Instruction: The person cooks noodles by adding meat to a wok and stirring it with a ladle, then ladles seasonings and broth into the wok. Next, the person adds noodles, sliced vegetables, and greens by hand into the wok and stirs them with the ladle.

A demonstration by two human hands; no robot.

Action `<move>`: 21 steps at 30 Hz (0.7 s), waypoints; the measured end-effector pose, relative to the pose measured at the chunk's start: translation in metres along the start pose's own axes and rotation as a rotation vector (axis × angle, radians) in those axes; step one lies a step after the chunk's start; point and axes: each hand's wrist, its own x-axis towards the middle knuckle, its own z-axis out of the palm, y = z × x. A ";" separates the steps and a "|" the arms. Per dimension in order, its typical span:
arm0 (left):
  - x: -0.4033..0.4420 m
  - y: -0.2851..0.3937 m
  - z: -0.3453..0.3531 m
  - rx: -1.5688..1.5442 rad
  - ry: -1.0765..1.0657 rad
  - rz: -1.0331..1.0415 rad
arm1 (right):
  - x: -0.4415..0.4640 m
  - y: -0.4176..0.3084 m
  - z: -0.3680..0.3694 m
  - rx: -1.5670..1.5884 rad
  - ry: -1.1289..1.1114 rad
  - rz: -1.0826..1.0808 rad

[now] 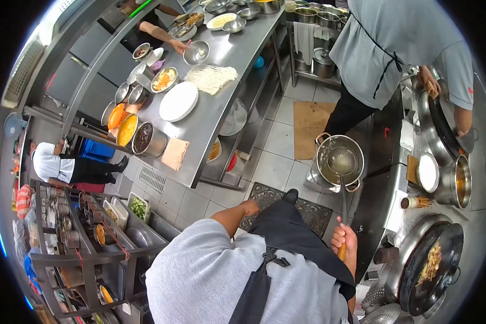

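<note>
My right hand (344,238) is closed around the wooden end of a long-handled ladle (343,202). The ladle's metal shaft reaches forward over a two-handled steel pot (353,151), and its bowl sits inside, over or in some cloudy liquid. Low at my side, near my apron, hangs my left hand (249,207); its fingers are too hidden to read, and nothing shows in it. Right of me, a dark wok (448,264) holds a heap of cooked food (431,263).
A co-worker in grey (383,54) stands ahead at another wok (437,124). On the steel table (210,116) are noodles (210,79), a white plate (179,101) and several bowls; a person's hand (179,46) holds a metal bowl (196,52). A floor mat (313,213) lies underfoot.
</note>
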 end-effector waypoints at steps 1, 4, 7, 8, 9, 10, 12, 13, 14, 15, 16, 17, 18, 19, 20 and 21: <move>-0.008 0.000 0.003 0.071 0.000 0.063 | 0.001 -0.001 -0.003 0.001 -0.010 0.006; -0.024 0.007 0.009 0.046 0.090 -0.011 | 0.003 -0.002 -0.011 0.009 -0.032 0.026; -0.023 0.000 -0.001 -0.002 0.350 0.069 | 0.003 -0.006 -0.014 0.004 -0.039 0.035; -0.019 -0.006 -0.014 -0.486 0.454 -0.155 | 0.002 -0.006 -0.014 -0.011 -0.030 0.037; -0.016 -0.015 -0.038 -0.973 0.533 -0.378 | 0.002 -0.006 -0.015 -0.021 -0.018 0.037; -0.020 -0.022 -0.090 -0.998 0.608 -0.513 | -0.001 -0.006 -0.012 -0.062 0.032 0.027; -0.039 -0.052 -0.190 -0.853 1.005 -0.395 | -0.001 -0.006 -0.011 -0.075 0.057 0.014; -0.039 -0.097 -0.224 -1.130 1.012 -0.340 | 0.000 -0.004 -0.010 -0.078 0.075 0.006; -0.057 -0.111 -0.278 -0.912 1.141 -0.426 | 0.002 -0.001 -0.010 -0.033 0.096 0.001; -0.065 -0.145 -0.318 -0.746 1.248 -0.444 | 0.002 0.001 -0.010 -0.014 0.105 -0.007; -0.079 -0.173 -0.360 -0.559 1.291 -0.482 | 0.003 0.004 -0.007 0.005 0.106 -0.017; -0.080 -0.223 -0.389 -0.441 1.376 -0.609 | 0.008 0.010 -0.002 0.026 0.103 -0.023; -0.088 -0.257 -0.420 -0.301 1.374 -0.710 | 0.009 0.019 0.001 0.017 0.115 -0.070; -0.096 -0.283 -0.446 -0.170 1.419 -0.701 | 0.009 0.026 0.005 0.004 0.128 -0.114; -0.102 -0.306 -0.469 -0.065 1.397 -0.792 | 0.011 0.033 0.010 -0.012 0.141 -0.155; -0.108 -0.325 -0.483 -0.018 1.350 -0.831 | 0.014 0.041 0.012 -0.015 0.139 -0.175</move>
